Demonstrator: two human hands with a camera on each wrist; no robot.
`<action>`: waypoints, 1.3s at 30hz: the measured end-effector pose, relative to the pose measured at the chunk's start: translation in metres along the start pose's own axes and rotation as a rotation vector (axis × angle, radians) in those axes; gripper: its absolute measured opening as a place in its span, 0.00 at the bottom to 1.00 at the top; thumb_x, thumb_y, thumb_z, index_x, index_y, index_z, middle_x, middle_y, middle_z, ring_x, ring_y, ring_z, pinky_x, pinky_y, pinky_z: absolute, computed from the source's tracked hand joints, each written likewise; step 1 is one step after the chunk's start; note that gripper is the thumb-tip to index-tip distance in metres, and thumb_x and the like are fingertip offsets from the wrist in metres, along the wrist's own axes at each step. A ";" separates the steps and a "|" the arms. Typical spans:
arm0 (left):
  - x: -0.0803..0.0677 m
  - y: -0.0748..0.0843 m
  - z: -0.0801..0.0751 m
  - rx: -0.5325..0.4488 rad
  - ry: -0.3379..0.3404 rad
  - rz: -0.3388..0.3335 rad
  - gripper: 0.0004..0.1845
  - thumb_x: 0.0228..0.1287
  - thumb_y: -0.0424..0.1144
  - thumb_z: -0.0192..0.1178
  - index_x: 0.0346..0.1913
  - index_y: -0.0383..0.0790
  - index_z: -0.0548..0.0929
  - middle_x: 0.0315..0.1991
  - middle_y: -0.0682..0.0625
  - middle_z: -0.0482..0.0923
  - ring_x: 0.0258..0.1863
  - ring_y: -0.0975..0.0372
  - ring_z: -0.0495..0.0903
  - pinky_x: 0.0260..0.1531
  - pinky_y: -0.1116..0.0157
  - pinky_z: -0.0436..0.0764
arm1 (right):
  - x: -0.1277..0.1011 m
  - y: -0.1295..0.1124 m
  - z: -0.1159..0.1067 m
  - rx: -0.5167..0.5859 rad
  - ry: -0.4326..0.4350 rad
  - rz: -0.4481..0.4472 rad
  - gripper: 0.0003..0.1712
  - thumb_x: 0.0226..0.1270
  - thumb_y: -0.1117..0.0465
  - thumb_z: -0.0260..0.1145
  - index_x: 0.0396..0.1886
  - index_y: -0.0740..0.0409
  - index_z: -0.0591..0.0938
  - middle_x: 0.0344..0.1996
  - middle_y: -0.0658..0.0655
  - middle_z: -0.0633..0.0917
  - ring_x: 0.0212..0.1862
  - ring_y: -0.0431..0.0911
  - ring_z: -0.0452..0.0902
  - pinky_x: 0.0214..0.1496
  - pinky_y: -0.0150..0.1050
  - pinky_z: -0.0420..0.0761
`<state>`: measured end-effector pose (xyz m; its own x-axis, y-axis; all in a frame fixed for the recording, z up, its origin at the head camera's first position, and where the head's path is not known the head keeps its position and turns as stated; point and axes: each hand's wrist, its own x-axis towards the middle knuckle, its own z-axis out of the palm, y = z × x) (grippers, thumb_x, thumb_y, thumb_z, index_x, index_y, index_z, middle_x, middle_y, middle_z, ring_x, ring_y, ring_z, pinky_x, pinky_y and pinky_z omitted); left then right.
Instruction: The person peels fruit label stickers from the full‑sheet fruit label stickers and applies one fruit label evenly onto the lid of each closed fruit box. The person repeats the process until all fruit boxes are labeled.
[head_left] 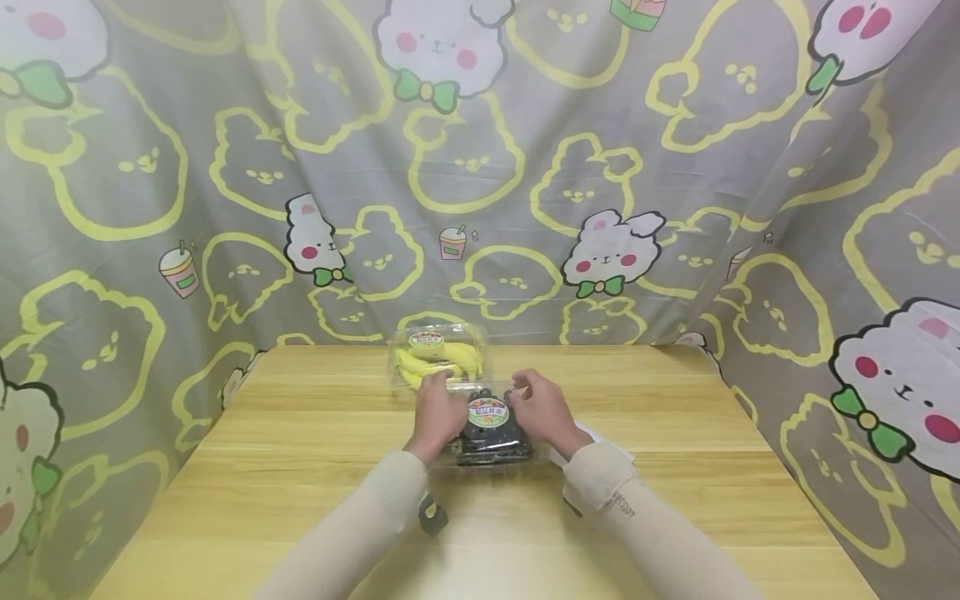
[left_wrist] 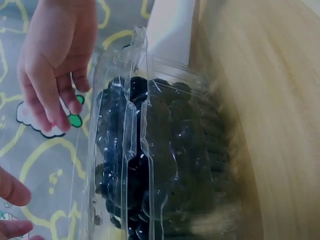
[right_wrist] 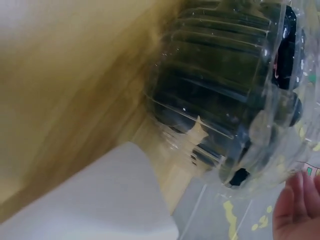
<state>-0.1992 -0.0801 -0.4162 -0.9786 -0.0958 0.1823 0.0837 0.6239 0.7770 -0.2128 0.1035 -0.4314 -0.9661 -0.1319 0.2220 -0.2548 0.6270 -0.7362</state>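
A clear plastic clamshell box of dark grapes (head_left: 491, 446) with a round label on its lid sits on the table between my two hands. In the left wrist view the rims of the grape box (left_wrist: 142, 135) run along its side, with dark fruit showing between them. My left hand (head_left: 438, 414) is at the left side of the lid; just its fingertips (left_wrist: 12, 190) enter the left wrist view, apart from the box. At the lid's right side is my right hand (head_left: 546, 408), its fingers loosely bent and holding nothing in the left wrist view.
Behind the grapes stands a clear box of bananas (head_left: 465, 358) with a similar label. A white object (right_wrist: 100, 200) lies beside the grape box, partly behind my right wrist. The wooden table (head_left: 315, 433) ends at a patterned curtain (head_left: 480, 208) at the back and sides.
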 end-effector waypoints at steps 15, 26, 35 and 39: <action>-0.011 -0.029 -0.005 -0.121 0.041 -0.169 0.37 0.69 0.41 0.49 0.73 0.25 0.49 0.74 0.31 0.44 0.71 0.38 0.46 0.69 0.42 0.48 | -0.016 0.026 -0.003 0.154 0.076 0.202 0.38 0.70 0.57 0.56 0.72 0.69 0.55 0.69 0.70 0.63 0.68 0.63 0.61 0.66 0.60 0.64; -0.021 -0.039 -0.005 -0.132 0.058 -0.222 0.35 0.69 0.41 0.49 0.72 0.25 0.52 0.73 0.31 0.47 0.70 0.36 0.50 0.67 0.39 0.51 | -0.031 0.029 0.007 0.189 0.045 0.244 0.39 0.75 0.50 0.51 0.72 0.72 0.52 0.69 0.73 0.60 0.68 0.65 0.59 0.68 0.60 0.60; -0.025 -0.052 -0.007 -0.154 0.006 -0.280 0.35 0.71 0.41 0.45 0.72 0.22 0.49 0.70 0.25 0.50 0.68 0.34 0.52 0.68 0.41 0.51 | -0.037 0.027 0.019 0.200 0.003 0.296 0.36 0.75 0.54 0.48 0.72 0.73 0.52 0.67 0.75 0.63 0.67 0.68 0.59 0.69 0.62 0.56; -0.026 -0.054 -0.005 -0.174 -0.030 -0.312 0.35 0.72 0.43 0.42 0.71 0.20 0.48 0.69 0.24 0.52 0.67 0.33 0.54 0.67 0.41 0.53 | -0.037 0.027 0.022 0.185 -0.006 0.313 0.36 0.75 0.53 0.47 0.72 0.73 0.52 0.68 0.75 0.61 0.68 0.69 0.56 0.70 0.62 0.54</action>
<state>-0.1769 -0.1156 -0.4600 -0.9669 -0.2365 -0.0956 -0.1918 0.4266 0.8839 -0.1854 0.1084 -0.4736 -0.9985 0.0400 -0.0361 0.0511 0.4886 -0.8710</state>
